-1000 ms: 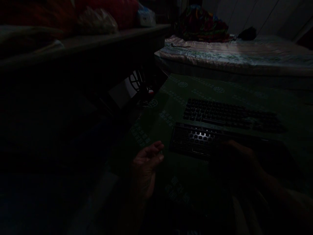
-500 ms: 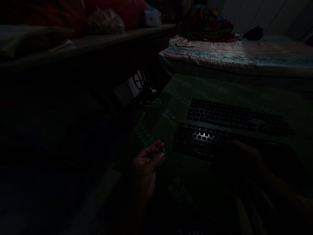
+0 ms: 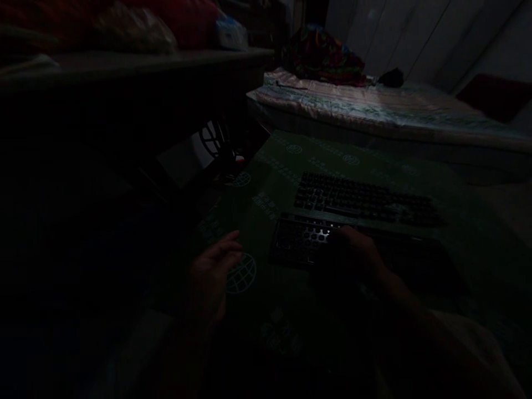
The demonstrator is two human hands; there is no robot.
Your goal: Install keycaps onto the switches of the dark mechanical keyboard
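The scene is very dark. A black keyboard base (image 3: 286, 239) with a grid of holes lies on a green printed sheet (image 3: 266, 183). Just beyond it is a block of black keyboard keys (image 3: 344, 197) in rows. My right hand (image 3: 358, 246) reaches over the middle of the base; its fingers are lost in shadow, so I cannot see what they touch or hold. My left hand (image 3: 214, 269) hovers over the sheet, left of the base, fingers loosely stretched and nothing visible in them.
A dark table (image 3: 166, 64) stands on the left, carrying plastic bags and a white pack (image 3: 231, 34). Under it is a wheel-like round frame (image 3: 214, 138). At the back, a low bed (image 3: 374, 108) holds a bundle of patterned cloth (image 3: 324, 58).
The view has swung right, so everything sits further left. My right hand has moved leftward over the base, covering more of the lit holes. My left hand's fingers have straightened a little.
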